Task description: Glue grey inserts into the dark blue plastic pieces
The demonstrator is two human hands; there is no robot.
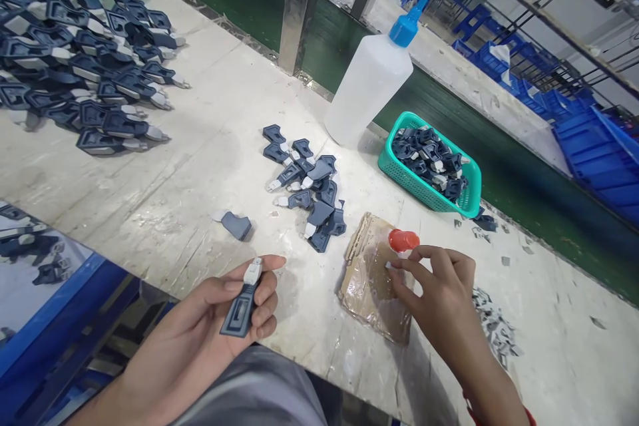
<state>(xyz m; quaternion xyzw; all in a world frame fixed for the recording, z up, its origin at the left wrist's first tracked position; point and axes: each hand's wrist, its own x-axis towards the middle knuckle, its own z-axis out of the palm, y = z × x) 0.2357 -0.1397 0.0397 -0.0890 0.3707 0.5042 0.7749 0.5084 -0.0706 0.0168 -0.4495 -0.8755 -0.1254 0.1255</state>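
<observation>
My left hand (219,316) holds a dark blue plastic part with a white tip (243,298), pinched between thumb and fingers near the table's front edge. My right hand (439,286) hovers over a glue-stained piece of cardboard (369,279), fingertips pinched on something small and white that is too tiny to identify, right beside a red cap (403,239). A small heap of the same blue parts (312,190) lies beyond the cardboard, and a single grey-blue part (234,223) lies apart to its left.
A white squeeze bottle with a blue nozzle (372,80) stands behind the heap. A teal basket (472,190) holds more parts at right. Many finished parts (80,60) lie in rows at far left. Small scraps (492,326) sit at right. A blue crate (34,299) is lower left.
</observation>
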